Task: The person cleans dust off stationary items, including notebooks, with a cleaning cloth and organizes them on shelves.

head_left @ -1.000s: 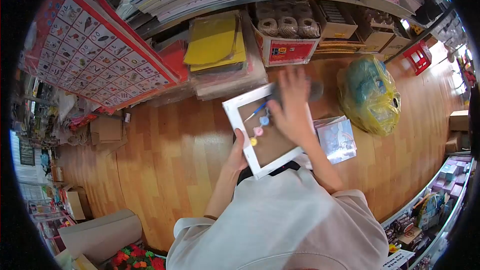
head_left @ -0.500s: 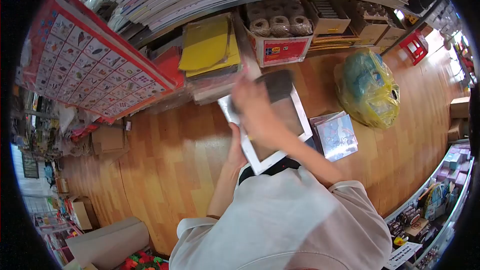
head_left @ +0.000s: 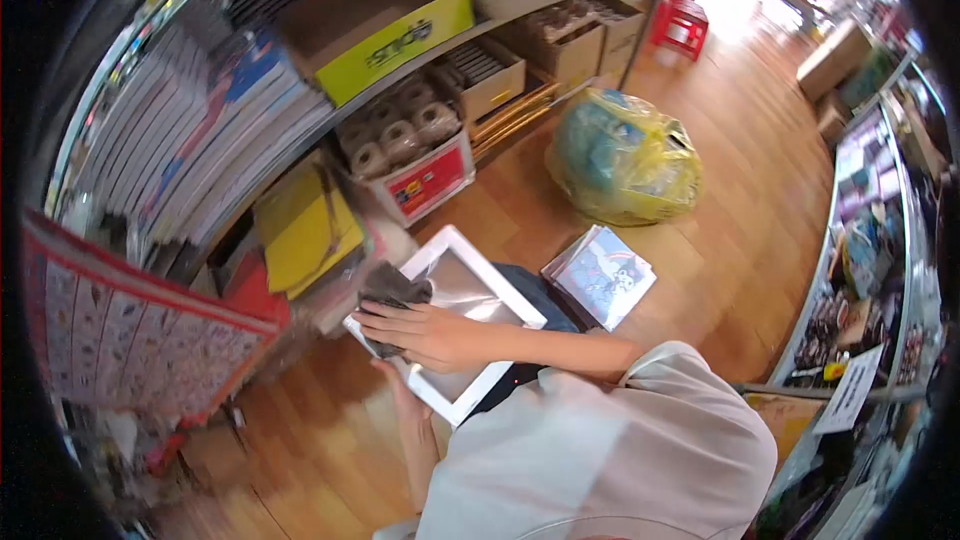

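Dark cloth on left part of white frame, left hand gripping the frame's near left edge, right hand holding the cloth down, printed stack at right, yellow bag beyond it.

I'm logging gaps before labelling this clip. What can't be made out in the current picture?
All in the head view:
- Part of the white frame: covered by the dark cloth and the right hand.
- Most fingers of the left hand: hidden beneath the frame.
- Contents of the yellow bag: obscured by crumpled plastic.
- Wording on the white sign: too small and blurred.
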The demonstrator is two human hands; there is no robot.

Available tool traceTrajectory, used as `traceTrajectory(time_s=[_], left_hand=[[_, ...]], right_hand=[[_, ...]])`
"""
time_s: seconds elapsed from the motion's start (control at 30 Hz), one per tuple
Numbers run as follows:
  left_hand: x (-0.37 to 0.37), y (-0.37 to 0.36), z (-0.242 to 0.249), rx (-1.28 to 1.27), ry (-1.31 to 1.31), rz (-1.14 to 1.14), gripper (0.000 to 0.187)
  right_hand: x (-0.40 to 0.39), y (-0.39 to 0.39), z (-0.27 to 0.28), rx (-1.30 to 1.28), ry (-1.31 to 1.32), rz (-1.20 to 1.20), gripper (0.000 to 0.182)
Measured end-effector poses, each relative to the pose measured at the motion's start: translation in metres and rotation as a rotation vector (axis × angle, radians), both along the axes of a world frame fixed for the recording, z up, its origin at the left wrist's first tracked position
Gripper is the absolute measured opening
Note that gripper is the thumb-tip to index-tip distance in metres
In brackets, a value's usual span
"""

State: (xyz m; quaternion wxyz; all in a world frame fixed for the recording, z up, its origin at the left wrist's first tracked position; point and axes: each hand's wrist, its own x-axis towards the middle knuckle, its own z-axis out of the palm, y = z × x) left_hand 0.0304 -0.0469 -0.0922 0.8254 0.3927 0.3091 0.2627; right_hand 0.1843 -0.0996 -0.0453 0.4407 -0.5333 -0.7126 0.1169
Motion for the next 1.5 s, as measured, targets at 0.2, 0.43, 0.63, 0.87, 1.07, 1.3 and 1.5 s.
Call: traceTrajectory(time_s=[0.2, 0.43, 0.63, 0.87, 1.07, 1.3, 1.5], left_hand=[[-0.023, 0.035, -0.081, -0.083, -0.163, -0.084, 0.083], [0.002, 0.040, 0.002, -0.027, -0.197, 0.255, 0.077], [0.007, 0.014, 0.007, -0.071, -0.165, 0.228, 0.078], [0.017, 0.035, 0.014, -0.171, -0.499, 0.148, 0.071], [0.026, 0.017, 0.030, -0.141, -0.397, 0.265, 0.074], [0.029, 0.027, 0.024, -0.047, -0.205, 0.308, 0.071], [0.032, 0.027, 0.022, -0.248, -0.510, 0.215, 0.074]], right_hand=[[0.044, -0.003, -0.010, -0.190, 0.101, -0.439, 0.065], [-0.032, -0.024, -0.011, 0.056, -0.291, -0.086, 0.059], [0.026, -0.004, -0.039, -0.071, -0.184, -0.610, 0.064], [-0.035, -0.029, -0.001, 0.113, -0.228, -0.134, 0.053], [0.037, -0.019, -0.024, -0.006, -0.276, -0.666, 0.060], [-0.031, -0.045, -0.007, -0.020, -0.129, -0.052, 0.059], [0.034, -0.035, -0.031, -0.052, -0.233, -0.602, 0.064]])
